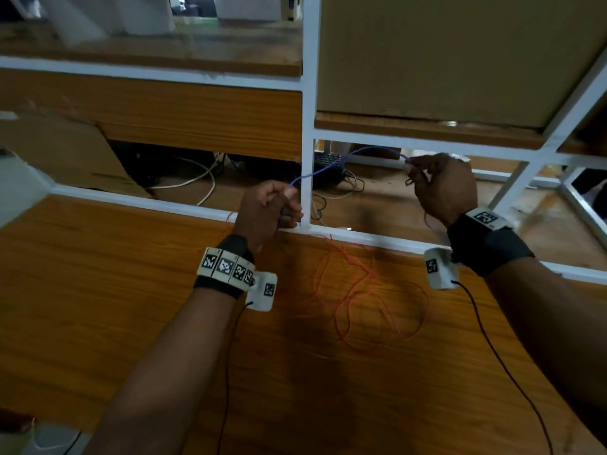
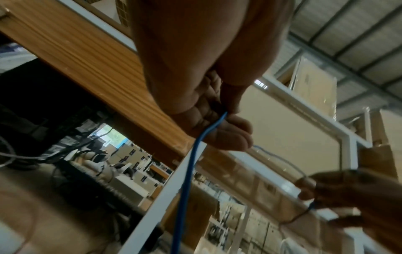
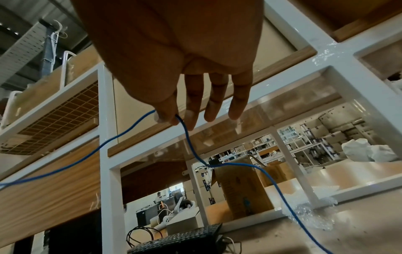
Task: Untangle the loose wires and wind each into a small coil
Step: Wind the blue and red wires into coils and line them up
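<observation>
My left hand (image 1: 267, 210) and right hand (image 1: 441, 187) each pinch the blue wire (image 1: 331, 167), stretched between them above the surface (image 1: 98, 274); orange wire (image 1: 368, 290) lies there tangled; no coil visible yet.

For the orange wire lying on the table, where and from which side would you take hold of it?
Probably from above, pinching an outer strand of the orange wire at its right-hand loop. It lies flat on the wooden table in loose, overlapping loops, with no free end clearly visible; both hands currently hold the blue wire.
</observation>
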